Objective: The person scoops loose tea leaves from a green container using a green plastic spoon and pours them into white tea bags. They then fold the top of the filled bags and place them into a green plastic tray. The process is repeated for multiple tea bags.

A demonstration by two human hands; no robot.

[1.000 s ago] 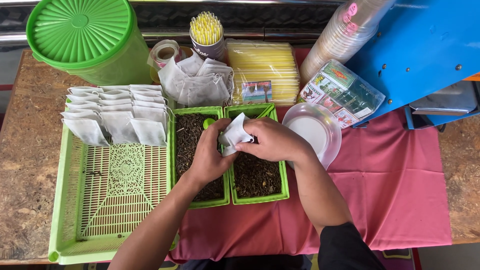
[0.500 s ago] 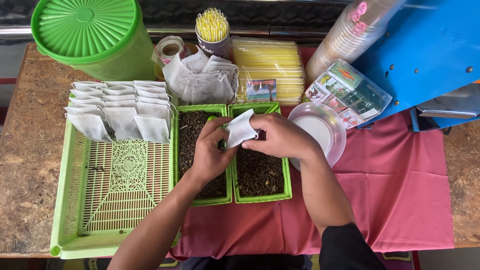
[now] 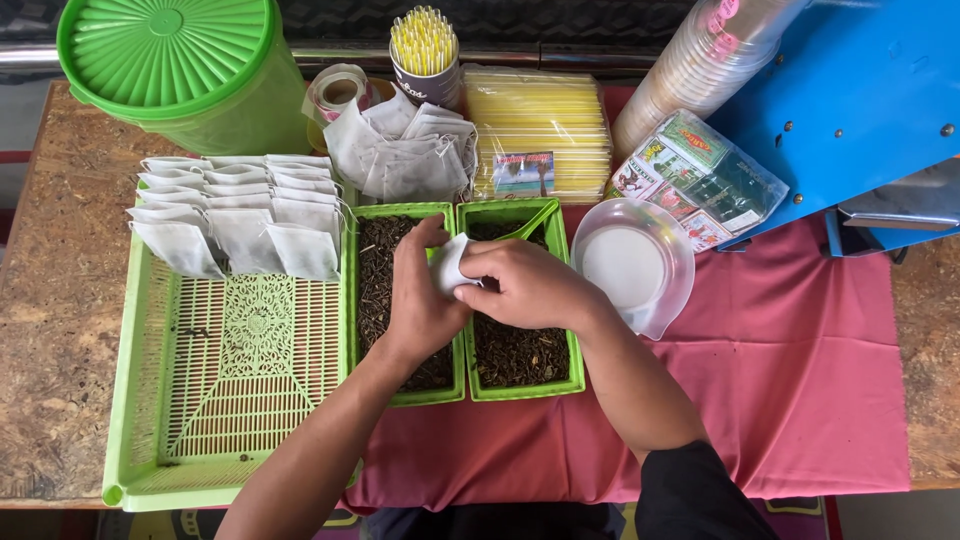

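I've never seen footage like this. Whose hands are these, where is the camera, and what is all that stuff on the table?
There is no machine here: a person works with two bare hands, and the single camera sits on their head, looking down. The left hand and the right hand together hold a small white pouch above two green tubs filled with dark loose leaves. To the left lies a green slotted tray with rows of filled white pouches at its far end. A pile of empty pouches sits behind the tubs, beside a cup of yellow straws, a pack of yellow straws and a big green lidded bucket. On the right are a clear plastic bowl and a pink cloth.
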